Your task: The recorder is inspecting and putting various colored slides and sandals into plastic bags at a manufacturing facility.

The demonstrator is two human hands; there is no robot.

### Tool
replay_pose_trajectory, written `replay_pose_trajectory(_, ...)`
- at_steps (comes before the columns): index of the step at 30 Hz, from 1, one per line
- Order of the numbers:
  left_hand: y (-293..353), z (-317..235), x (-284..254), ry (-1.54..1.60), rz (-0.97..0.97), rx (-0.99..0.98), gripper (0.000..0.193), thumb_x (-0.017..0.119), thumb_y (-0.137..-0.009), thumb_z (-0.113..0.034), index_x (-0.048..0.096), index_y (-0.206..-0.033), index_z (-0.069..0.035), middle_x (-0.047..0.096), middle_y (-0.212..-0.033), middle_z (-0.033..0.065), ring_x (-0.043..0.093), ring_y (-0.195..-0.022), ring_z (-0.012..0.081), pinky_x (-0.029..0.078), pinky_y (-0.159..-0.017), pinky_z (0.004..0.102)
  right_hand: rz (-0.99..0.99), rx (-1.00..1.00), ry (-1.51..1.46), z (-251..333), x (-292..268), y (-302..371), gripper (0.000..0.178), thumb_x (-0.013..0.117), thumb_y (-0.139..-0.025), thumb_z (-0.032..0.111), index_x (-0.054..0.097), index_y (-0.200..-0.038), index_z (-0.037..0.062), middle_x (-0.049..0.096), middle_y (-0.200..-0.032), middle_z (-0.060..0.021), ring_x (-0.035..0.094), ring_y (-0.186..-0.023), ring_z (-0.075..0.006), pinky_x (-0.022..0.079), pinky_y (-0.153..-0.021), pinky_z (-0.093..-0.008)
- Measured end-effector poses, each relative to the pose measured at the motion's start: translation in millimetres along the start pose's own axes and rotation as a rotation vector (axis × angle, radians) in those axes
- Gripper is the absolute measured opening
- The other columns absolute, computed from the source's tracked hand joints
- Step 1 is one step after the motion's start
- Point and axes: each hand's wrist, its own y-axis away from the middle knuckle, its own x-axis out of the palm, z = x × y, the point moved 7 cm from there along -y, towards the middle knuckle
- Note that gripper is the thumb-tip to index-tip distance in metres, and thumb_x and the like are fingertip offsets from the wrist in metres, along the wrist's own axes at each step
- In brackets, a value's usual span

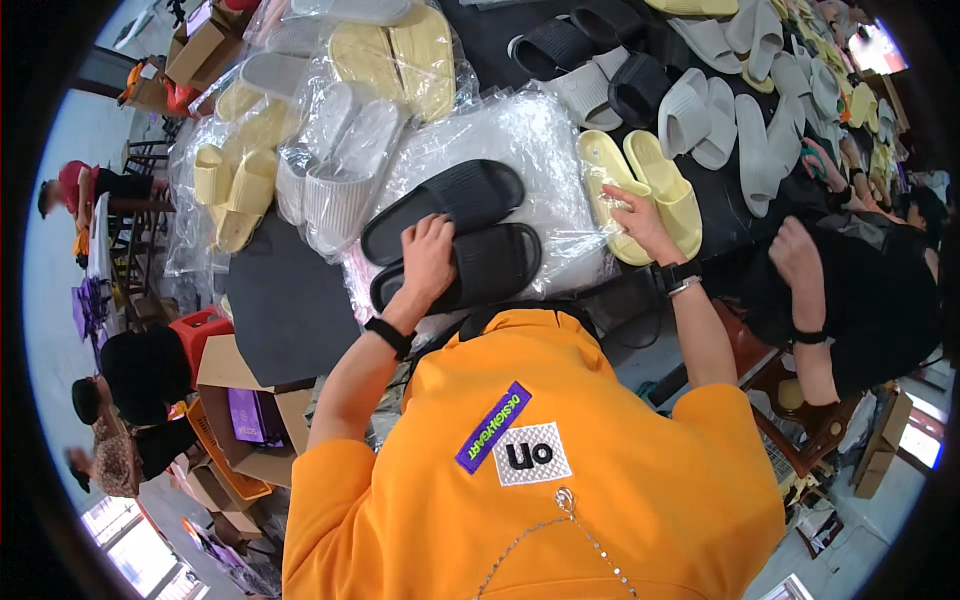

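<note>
A pair of black slippers (455,235) lies side by side on a stack of clear plastic bags (500,130). My left hand (428,256) is closed over their inner edges, near the open heel ends. To the right, a pair of pale yellow slippers (675,200) rests partly against the bags. My right hand (640,222) reaches over the left yellow slipper, index finger stretched out and thumb apart from it. Whether its fingertips touch the slipper or the plastic's edge is hard to make out.
Bagged grey slippers (345,190) and bagged yellow slippers (240,190) lie at the left of the dark table (285,310). Several loose grey slippers (700,115) fill the far right. A co-worker's arm (808,290) is close on the right. An open cardboard box (235,375) stands below left.
</note>
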Motion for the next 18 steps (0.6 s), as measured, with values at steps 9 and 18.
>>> replay_pose_trajectory(9,19.5,27.0,-61.0,0.056,-0.149,-0.314,0.037,0.049,-0.057,0.005,0.050,-0.094,0.003,0.052,-0.106,0.0193,0.044,-0.107,0.0348,0.034,-0.086,0.0413,0.008,-0.016,-0.259,-0.3,-14.8,35.0,0.054,0.051,-0.081,0.005,0.037,-0.134,0.0076,0.053,-0.118,-0.0044,0.045,-0.061,-0.0038,0.040,-0.056,-0.0190)
replay_pose_trajectory(18,-60.5,-59.9,-8.8,0.115,-0.082,0.006,0.035,0.053,-0.059,0.000,0.050,-0.094,-0.003,0.052,-0.100,0.0117,0.046,-0.102,0.0294,0.035,-0.083,0.0403,0.263,0.156,-0.247,-16.7,46.0,57.4,0.046,0.056,-0.078,0.004,0.047,-0.123,0.0039,0.056,-0.099,-0.0010,0.051,-0.069,-0.0075,0.043,-0.062,-0.0206)
